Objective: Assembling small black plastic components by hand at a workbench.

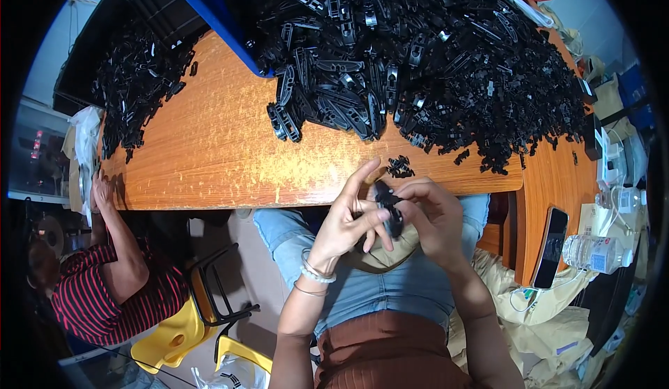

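Over my lap, just off the table's near edge, a small dark black plastic part (389, 204) sits between my two hands. My left hand (346, 218) holds it from the left with the thumb against it, the index finger raised and the other fingers partly behind. From the right, the thumb and fingers of my right hand (433, 215) pinch the same part; their tips partly cover it. A little cluster of tiny black pieces (400, 167) lies on the table edge just beyond my hands. Farther back is a big heap of long black plastic clips (341, 75).
Small black pieces (502, 103) spread over the right of the wooden table (230, 145). A blue panel (216, 13) rises at the back left by another black heap (143, 68). At right lie a phone (550, 246) and plastic bottle (596, 253). A person in a striped shirt (118, 295) sits left.
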A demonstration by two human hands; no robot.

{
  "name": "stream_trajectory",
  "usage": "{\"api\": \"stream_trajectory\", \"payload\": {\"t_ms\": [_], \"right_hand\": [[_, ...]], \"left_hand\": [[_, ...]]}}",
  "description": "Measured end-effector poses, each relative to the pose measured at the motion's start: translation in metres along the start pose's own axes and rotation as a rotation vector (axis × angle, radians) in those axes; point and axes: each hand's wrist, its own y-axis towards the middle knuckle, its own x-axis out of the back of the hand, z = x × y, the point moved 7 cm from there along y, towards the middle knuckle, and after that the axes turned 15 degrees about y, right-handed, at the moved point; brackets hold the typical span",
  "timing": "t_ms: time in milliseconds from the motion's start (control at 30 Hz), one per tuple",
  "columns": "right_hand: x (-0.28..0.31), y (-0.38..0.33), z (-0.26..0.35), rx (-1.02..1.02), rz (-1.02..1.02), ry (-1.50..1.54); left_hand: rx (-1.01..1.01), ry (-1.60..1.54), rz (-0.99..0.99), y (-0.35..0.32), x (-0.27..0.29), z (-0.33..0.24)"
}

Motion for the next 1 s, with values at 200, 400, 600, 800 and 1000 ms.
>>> {"api": "stream_trajectory", "payload": {"t_ms": [200, 400, 600, 800, 1000], "right_hand": [[-0.008, 0.000, 0.012, 0.037, 0.067, -0.089], [-0.014, -0.002, 0.022, 0.165, 0.117, -0.515], [-0.011, -0.004, 0.021, 0.327, 0.127, -0.775], [-0.006, -0.003, 0.013, 0.232, 0.182, -0.488], [0.011, -0.025, -0.053, -0.424, 0.123, 0.154]], "left_hand": [[-0.008, 0.339, -0.070, -0.006, 0.008, -0.007], [-0.014, 0.362, -0.206, -0.010, 0.010, -0.012], [0.041, 0.357, -0.239, -0.009, 0.009, -0.007], [0.034, 0.392, -0.263, -0.013, 0.018, 0.000], [-0.025, 0.569, -0.235, -0.013, 0.016, -0.001]]}}
